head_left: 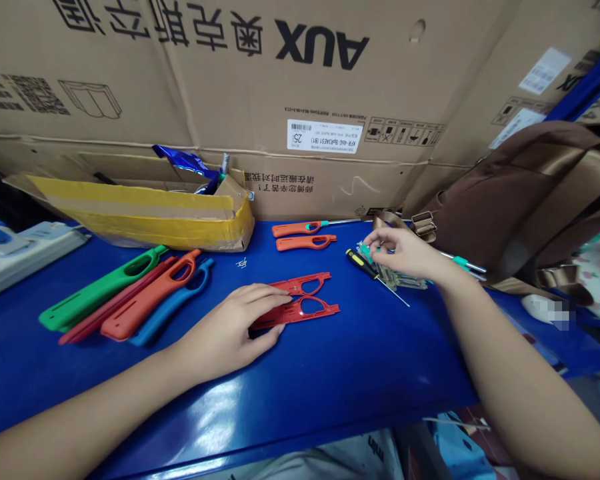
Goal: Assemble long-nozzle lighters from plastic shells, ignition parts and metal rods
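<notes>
Two red plastic shell halves (307, 300) with oval holes lie open side by side on the blue table (330, 373). My left hand (237, 327) rests on their left ends, fingers laid over the nearer half and holding it down. My right hand (403, 252) reaches to a small pile of green-tipped metal parts (405, 277) at the back right, fingertips pinched on one of them. A black and yellow screwdriver (370, 272) lies just left of that pile.
Green (100, 290), dark red, orange (153, 300) and blue long handle shells lie at the left. Two orange assembled pieces (303, 237) sit at the back. A taped cardboard box (145, 213), a large AUX carton, a white power strip (20, 250) and a brown bag (525, 193) ring the table.
</notes>
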Action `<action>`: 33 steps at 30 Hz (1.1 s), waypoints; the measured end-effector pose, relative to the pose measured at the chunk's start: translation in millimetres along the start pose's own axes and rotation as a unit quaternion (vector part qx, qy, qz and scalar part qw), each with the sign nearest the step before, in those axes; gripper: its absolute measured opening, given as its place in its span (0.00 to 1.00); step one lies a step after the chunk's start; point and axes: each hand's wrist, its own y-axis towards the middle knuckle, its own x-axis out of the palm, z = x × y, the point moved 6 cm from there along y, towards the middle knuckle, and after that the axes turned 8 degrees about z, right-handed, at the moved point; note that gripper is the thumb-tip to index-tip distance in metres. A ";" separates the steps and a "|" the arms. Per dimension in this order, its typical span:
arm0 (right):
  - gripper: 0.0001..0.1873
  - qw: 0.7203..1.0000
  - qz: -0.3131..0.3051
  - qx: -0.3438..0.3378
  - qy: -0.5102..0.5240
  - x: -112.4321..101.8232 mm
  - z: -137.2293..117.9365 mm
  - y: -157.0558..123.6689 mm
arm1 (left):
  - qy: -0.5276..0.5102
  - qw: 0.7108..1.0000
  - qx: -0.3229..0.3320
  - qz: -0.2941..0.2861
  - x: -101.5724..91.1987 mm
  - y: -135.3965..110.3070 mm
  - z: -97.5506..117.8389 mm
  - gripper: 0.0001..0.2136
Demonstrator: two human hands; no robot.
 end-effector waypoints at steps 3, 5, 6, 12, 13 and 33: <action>0.14 0.985 -0.144 -0.071 0.068 22.9 -25.8 -15.6 | 0.001 1.000 0.002 0.003 -0.2 0.4 0.5 0.19; 0.15 0.976 -0.193 -0.083 0.060 32.5 -34.6 -22.8 | 0.000 1.000 0.002 0.004 0.0 0.8 0.5 0.18; 0.16 0.973 -0.206 -0.087 0.055 35.3 -37.1 -24.8 | -0.001 1.000 0.000 0.005 0.2 1.0 0.2 0.18; 0.12 0.996 -0.066 -0.055 -0.032 6.7 -17.6 -11.8 | -0.008 1.000 0.005 0.007 2.3 0.9 -2.8 0.16; 0.09 0.996 -0.029 -0.031 -0.081 -1.7 -9.2 -9.3 | -0.008 1.000 0.004 0.007 2.6 0.6 -3.8 0.16; 0.10 0.996 -0.008 -0.003 0.090 12.2 -20.1 -10.5 | -0.007 1.000 -0.001 0.003 5.6 -1.4 -7.6 0.15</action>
